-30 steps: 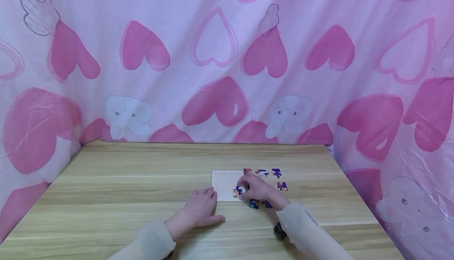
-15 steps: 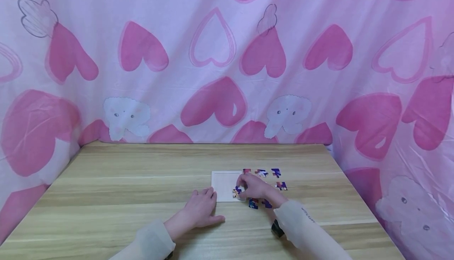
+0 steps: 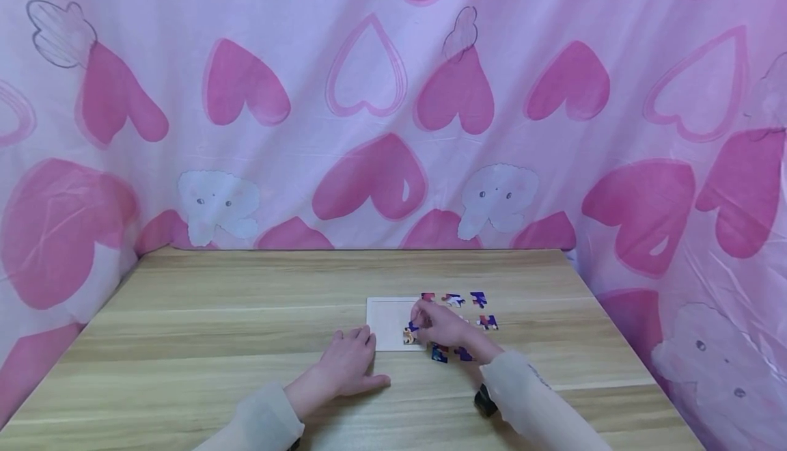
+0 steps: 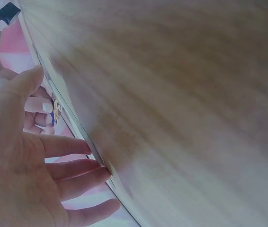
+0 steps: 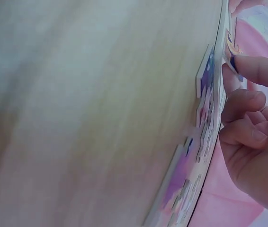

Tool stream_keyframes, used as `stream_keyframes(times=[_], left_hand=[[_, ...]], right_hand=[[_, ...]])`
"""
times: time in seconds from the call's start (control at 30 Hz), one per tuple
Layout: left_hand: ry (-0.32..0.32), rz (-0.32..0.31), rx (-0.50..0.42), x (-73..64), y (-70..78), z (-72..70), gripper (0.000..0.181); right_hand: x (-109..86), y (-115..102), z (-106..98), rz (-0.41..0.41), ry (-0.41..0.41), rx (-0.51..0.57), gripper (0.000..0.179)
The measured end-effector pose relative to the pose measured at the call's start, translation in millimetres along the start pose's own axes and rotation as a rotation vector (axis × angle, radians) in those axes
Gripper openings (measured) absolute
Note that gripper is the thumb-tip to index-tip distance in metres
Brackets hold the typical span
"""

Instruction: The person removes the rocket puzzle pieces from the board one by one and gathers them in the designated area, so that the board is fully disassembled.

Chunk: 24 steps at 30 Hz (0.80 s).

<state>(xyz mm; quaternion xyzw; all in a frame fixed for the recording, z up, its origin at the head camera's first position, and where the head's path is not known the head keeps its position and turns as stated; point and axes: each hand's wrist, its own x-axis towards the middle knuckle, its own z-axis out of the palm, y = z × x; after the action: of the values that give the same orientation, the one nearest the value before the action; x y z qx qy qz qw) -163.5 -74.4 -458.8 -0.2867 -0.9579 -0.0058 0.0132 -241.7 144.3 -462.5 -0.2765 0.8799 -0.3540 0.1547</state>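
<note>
My right hand [image 3: 445,324] pinches a jigsaw puzzle piece [image 3: 410,334] between thumb and fingertips, at the lower right corner of a pale square puzzle tray [image 3: 386,321]. In the right wrist view the piece [image 5: 229,49] stands tilted at the tray's edge, its other fingers curled in behind. My left hand [image 3: 350,362] lies with fingers extended and thumb spread, fingertips at the tray's left edge. The left wrist view shows these straight fingers [image 4: 77,182] along the rim, and the pinched piece [image 4: 56,112] beyond them. My right hand covers part of the tray's right side.
Several loose puzzle pieces lie right of the tray on the wooden table [image 3: 246,301], among them a purple one [image 3: 479,299], a purple-and-red one [image 3: 488,322] and a dark blue one [image 3: 439,352]. A pink heart-print curtain [image 3: 295,150] encloses the back and sides.
The piece in my right fingers has turned and tilted slightly over the same corner of the tray. My left hand has stayed in place, and the loose pieces lie as before.
</note>
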Motion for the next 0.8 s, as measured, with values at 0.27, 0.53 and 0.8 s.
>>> stream_keyframes(times=[0.27,0.53,0.8], left_hand=[[0.016,0.003,-0.003,-1.1,0.1,0.3,0.083],[0.012,-0.001,0.008,-1.1,0.3,1.0,0.083],[0.028,0.003,0.017,-2.4,1.3,0.1,0.082]], right_hand=[[-8.9,6.3,-4.6,0.001,0.024,0.075,0.016],[-25.2,11.3,-14.6,-0.004,0.027,0.144,0.016],[-43.6,18.8,-27.2,0.019,0.027,0.176,0.017]])
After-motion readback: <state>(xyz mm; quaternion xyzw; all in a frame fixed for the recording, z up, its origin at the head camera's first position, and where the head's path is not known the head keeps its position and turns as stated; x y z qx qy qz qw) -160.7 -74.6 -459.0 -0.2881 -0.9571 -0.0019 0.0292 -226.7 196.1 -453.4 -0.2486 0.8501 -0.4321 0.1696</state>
